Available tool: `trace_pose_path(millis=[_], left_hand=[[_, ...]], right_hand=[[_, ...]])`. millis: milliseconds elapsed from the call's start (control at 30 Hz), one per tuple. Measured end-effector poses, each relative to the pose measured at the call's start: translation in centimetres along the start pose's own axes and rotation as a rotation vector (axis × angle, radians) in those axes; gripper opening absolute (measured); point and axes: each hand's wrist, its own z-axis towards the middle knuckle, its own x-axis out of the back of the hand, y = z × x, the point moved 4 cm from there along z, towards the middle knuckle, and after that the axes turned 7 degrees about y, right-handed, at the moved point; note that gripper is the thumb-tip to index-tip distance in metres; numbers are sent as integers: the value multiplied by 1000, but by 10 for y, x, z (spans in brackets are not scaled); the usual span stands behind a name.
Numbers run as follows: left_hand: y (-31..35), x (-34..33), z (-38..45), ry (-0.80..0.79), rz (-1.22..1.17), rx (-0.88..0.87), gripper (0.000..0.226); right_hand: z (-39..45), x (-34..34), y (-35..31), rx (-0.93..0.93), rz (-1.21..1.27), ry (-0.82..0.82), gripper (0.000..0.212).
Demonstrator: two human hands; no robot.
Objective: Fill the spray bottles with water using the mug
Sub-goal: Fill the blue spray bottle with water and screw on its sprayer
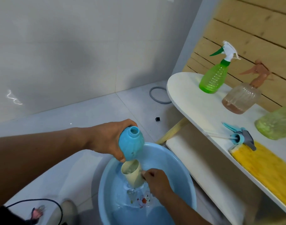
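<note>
A: Where's everything?

B: Lower centre of the frame: the blue basin of water, the blue bottle above it, the mug just under the bottle.

A: Hands?

B: The left hand wraps the uncapped bottle; the right hand pinches the mug's handle.

A: Advice?

B: I'd lift the brimming mug level, then pour slowly into the narrow mouth, over the basin.

No readable text, labels, brands or numbers anywhere, bottles and basin unmarked
</note>
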Motion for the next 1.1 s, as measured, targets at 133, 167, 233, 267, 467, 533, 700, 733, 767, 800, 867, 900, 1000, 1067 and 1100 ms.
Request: trace_pose_path(millis=[133, 167, 233, 267, 467, 533, 700, 733, 767, 800, 867, 900, 1000, 1067, 1100], left_hand=[[0, 5, -6, -4, 31, 12, 89], [1, 5, -9, -5, 37, 12, 89], [1, 7, -10, -3, 50, 18, 89], [3, 8, -11, -2, 51, 16, 89], [11, 7, -11, -36, 74, 36, 87], [14, 4, -10, -43, 81, 42, 87], [19, -4, -8, -78, 86, 50, 88], [20, -5, -7, -83, 87, 52, 88], [21, -6, -6, -85, 87, 52, 88], [22, -6, -6, -86, 86, 51, 88], [24, -7, -5, -87, 85, 46, 88], [25, -7, -4, -86, 88, 43, 88], [28, -7, -1, -87, 91, 37, 90], [29, -8, 0, -91, 90, 35, 91], [29, -8, 0, -93, 89, 33, 92]], right_hand=[[-16, 40, -19, -7, 145, 30, 42], [-21, 54, -26, 3, 167, 45, 41], [-28, 80, -39, 9, 186, 75, 43], [-32, 94, -45, 13, 174, 97, 43], [-58, 162, -91, 78, 197, 198, 38], [-68, 178, -106, 99, 212, 244, 38], [-84, 203, -136, 166, 244, 361, 38], [-87, 206, -140, 189, 241, 380, 37], [-89, 207, -143, 215, 235, 396, 35], [-91, 209, -146, 242, 227, 410, 34], [-95, 211, -152, 287, 202, 426, 30], [-97, 212, -155, 305, 184, 435, 29], [-104, 214, -162, 354, 145, 459, 24], [-108, 215, -166, 373, 125, 472, 23], [-109, 215, -168, 384, 108, 481, 23]])
